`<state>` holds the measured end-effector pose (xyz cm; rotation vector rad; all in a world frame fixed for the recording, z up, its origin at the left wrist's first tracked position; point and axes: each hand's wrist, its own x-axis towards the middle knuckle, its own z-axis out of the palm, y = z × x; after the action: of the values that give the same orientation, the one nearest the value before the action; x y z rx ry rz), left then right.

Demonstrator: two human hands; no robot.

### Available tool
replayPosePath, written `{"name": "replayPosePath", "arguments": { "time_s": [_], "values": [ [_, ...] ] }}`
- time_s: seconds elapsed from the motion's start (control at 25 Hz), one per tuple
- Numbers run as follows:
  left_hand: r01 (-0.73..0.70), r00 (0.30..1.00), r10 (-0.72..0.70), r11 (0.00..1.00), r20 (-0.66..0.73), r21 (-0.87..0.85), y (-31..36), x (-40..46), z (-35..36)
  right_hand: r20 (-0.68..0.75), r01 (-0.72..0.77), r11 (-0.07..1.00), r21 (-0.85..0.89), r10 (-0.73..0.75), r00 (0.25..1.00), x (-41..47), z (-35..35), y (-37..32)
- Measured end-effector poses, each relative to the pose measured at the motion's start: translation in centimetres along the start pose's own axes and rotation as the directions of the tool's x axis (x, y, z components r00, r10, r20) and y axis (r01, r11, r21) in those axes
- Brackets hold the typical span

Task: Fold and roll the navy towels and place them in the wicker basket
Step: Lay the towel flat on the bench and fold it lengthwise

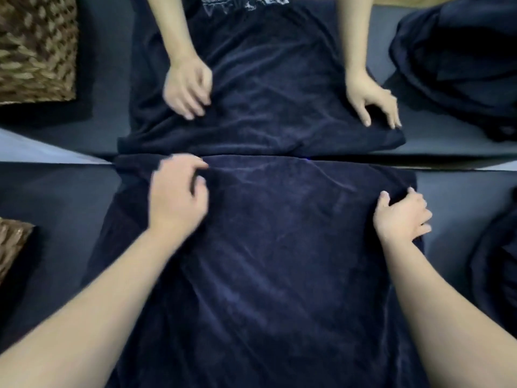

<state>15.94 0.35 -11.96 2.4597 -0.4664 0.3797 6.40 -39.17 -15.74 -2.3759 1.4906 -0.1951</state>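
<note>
A navy towel (279, 261) lies spread lengthwise on the grey surface (56, 197), its far end against a mirror. My left hand (179, 200) is on the towel's far left part, with curled fingers and thumb pinching the cloth; creases run out from it. My right hand (400, 217) rests with spread fingers on the towel's right edge near the far corner. A corner of the wicker basket (14, 245) shows at the left edge. More navy towels (495, 261) lie in a heap at the right edge.
The mirror (447, 161) stands along the back of the surface. It reflects both hands, the towel, the basket and the heap. Bare grey surface lies left and right of the spread towel.
</note>
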Motion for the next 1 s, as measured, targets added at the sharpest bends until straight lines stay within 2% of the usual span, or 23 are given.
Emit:
{"name": "replayPosePath", "arguments": {
  "time_s": [0.04, 0.08, 0.12, 0.24, 0.32, 0.4, 0.56, 0.72, 0.92, 1.0],
  "values": [
    [-0.160, 0.978, 0.165, 0.986, 0.130, -0.043, 2.7, -0.9, 1.7, -0.007, -0.056, 0.998, -0.027, 0.056, 0.998, 0.1, -0.4, 0.4],
    [-0.279, 0.927, 0.285, 0.958, 0.242, -0.060, 5.1, -1.9, 3.7, -0.006, -0.092, 0.994, -0.055, 0.092, 0.996, 0.7, -1.0, 0.9],
    [-0.360, 0.876, 0.356, 0.932, 0.327, -0.048, 7.3, -2.9, 5.6, 0.008, -0.118, 0.991, -0.068, 0.119, 0.993, 1.5, -1.5, 1.5],
    [-0.408, 0.786, 0.354, 0.913, 0.507, -0.005, 12.6, -4.9, 9.8, 0.098, -0.168, 0.985, 0.049, 0.163, 0.982, 4.1, -2.5, 3.2],
    [-0.406, 0.776, 0.328, 0.913, 0.539, 0.029, 14.7, -4.6, 11.6, 0.093, -0.099, 0.985, 0.143, 0.086, 0.992, 5.6, -2.8, 3.5],
    [-0.395, 0.773, 0.299, 0.917, 0.560, 0.055, 15.6, -3.8, 12.8, 0.041, 0.018, 0.987, 0.162, -0.025, 0.999, 6.3, -3.2, 3.5],
    [-0.418, 0.749, 0.297, 0.905, 0.592, 0.075, 17.0, -2.3, 15.5, 0.119, 0.000, 0.989, 0.146, -0.018, 0.993, 6.0, -3.1, 4.7],
    [-0.450, 0.746, 0.316, 0.888, 0.586, 0.094, 18.3, -1.2, 17.2, 0.119, 0.093, 0.981, 0.169, -0.114, 0.986, 5.8, -2.0, 4.2],
    [-0.441, 0.739, 0.295, 0.892, 0.606, 0.103, 18.9, -0.9, 17.9, 0.236, -0.046, 0.975, 0.218, -0.006, 0.972, 6.4, -2.2, 3.3],
    [-0.436, 0.734, 0.268, 0.891, 0.624, 0.130, 18.8, -0.7, 17.8, 0.232, -0.043, 0.960, 0.277, -0.024, 0.973, 6.8, -2.3, 3.3]
  ]
}}
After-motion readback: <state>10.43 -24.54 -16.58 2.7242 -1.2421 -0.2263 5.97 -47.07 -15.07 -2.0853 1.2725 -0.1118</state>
